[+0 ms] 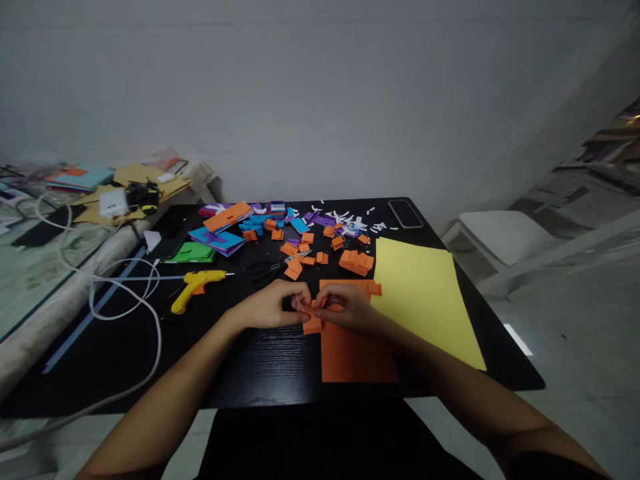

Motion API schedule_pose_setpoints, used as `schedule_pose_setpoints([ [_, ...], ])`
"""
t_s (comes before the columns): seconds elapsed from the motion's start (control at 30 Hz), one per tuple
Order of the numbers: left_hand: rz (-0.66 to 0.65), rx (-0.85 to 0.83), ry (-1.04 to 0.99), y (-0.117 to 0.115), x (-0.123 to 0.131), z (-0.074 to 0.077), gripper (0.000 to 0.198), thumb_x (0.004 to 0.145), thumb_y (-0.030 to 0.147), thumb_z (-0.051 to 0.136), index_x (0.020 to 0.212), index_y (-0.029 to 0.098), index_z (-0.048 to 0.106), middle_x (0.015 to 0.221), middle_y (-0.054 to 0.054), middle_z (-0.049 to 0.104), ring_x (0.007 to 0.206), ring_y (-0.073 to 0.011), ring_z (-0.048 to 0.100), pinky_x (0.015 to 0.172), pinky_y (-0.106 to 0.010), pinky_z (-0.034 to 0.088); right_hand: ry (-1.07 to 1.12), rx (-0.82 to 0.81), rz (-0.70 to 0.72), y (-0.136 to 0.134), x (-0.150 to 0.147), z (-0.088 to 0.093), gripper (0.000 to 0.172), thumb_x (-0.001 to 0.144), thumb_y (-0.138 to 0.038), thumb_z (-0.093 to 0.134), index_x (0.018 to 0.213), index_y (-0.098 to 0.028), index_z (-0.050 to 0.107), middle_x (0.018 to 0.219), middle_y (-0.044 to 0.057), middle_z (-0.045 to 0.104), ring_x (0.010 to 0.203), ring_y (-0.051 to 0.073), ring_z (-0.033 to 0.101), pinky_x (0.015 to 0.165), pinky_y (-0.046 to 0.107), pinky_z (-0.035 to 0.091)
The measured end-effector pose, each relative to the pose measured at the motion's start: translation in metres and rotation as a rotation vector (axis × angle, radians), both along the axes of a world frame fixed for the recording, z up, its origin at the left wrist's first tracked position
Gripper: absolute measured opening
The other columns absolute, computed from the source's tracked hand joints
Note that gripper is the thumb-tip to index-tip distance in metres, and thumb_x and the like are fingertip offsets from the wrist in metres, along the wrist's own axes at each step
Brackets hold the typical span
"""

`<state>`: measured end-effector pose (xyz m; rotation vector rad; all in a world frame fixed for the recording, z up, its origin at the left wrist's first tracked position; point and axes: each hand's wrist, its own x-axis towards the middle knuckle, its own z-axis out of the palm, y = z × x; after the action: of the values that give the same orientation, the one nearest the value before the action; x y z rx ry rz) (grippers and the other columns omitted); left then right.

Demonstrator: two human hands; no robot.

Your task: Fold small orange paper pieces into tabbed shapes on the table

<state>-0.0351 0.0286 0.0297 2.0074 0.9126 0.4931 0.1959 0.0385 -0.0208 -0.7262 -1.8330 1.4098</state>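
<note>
My left hand (281,304) and my right hand (345,307) meet over the near middle of the black table. Between them they pinch a small folded piece of orange paper (313,325), thumbs and fingertips closed on it from both sides. Beneath my right hand and forearm lies a flat orange sheet (353,357), partly covered by them. A small orange folded strip (375,289) rests at that sheet's far right corner. Just beyond my left hand is a pair of black-handled scissors (265,272), its blades among orange paper pieces.
A yellow glue gun (197,288) lies left of my hands, near a white cable (145,300). Yellow sheets (423,293) lie on the right. Farther back are stacked orange pieces (357,262), green paper (193,252), blue paper (223,241), white scraps (350,223) and a phone (405,214).
</note>
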Motion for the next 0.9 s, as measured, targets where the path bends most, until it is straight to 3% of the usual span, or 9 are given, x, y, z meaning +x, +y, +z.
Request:
schedule_pose_setpoints([
  [0.13,-0.039,-0.105,-0.013,0.0,-0.001,0.0,0.02,0.084,0.031,0.073,0.087,0.015,0.063,0.073,0.001,0.063,0.066,-0.0112,0.057,0.063,-0.021,0.044,0.036,-0.245,0.106,0.0,0.001,0.001,0.032,0.074,-0.04,0.086,0.089,-0.018,0.067,0.079,0.0,0.071,0.07,0.014,0.07,0.068,0.027,0.055],
  [0.23,-0.07,-0.151,-0.004,0.0,-0.002,0.002,0.022,0.083,0.031,0.075,0.081,0.015,0.06,0.07,0.003,0.06,0.064,-0.0104,0.054,0.061,-0.02,0.04,0.047,-0.327,0.135,0.0,0.001,0.001,0.037,0.071,-0.041,0.089,0.087,-0.018,0.066,0.071,-0.003,0.068,0.064,0.014,0.069,0.062,0.026,0.053],
  [0.53,-0.132,-0.017,0.074,0.002,0.001,0.001,0.036,0.081,0.035,0.076,0.066,0.016,0.049,0.066,0.007,0.036,0.064,-0.0096,0.036,0.059,-0.022,0.027,0.067,-0.373,0.177,-0.001,0.0,-0.001,0.038,0.071,-0.039,0.089,0.078,-0.018,0.059,0.062,-0.006,0.062,0.058,0.011,0.065,0.057,0.022,0.049],
  [0.7,-0.122,-0.061,0.056,0.001,-0.002,0.003,0.028,0.083,0.032,0.072,0.07,0.016,0.052,0.069,0.005,0.044,0.066,-0.0108,0.042,0.061,-0.023,0.032,0.055,-0.399,0.172,0.0,0.002,0.007,0.034,0.076,-0.041,0.085,0.079,-0.018,0.061,0.063,-0.005,0.062,0.056,0.011,0.062,0.056,0.023,0.049],
  [0.9,-0.096,-0.14,-0.016,0.004,-0.007,0.005,0.017,0.084,0.023,0.061,0.072,0.017,0.051,0.07,0.004,0.046,0.068,-0.0121,0.044,0.062,-0.023,0.034,0.03,-0.362,0.116,0.001,0.004,0.013,0.031,0.078,-0.043,0.083,0.08,-0.017,0.066,0.076,-0.002,0.066,0.071,0.013,0.064,0.07,0.026,0.05],
])
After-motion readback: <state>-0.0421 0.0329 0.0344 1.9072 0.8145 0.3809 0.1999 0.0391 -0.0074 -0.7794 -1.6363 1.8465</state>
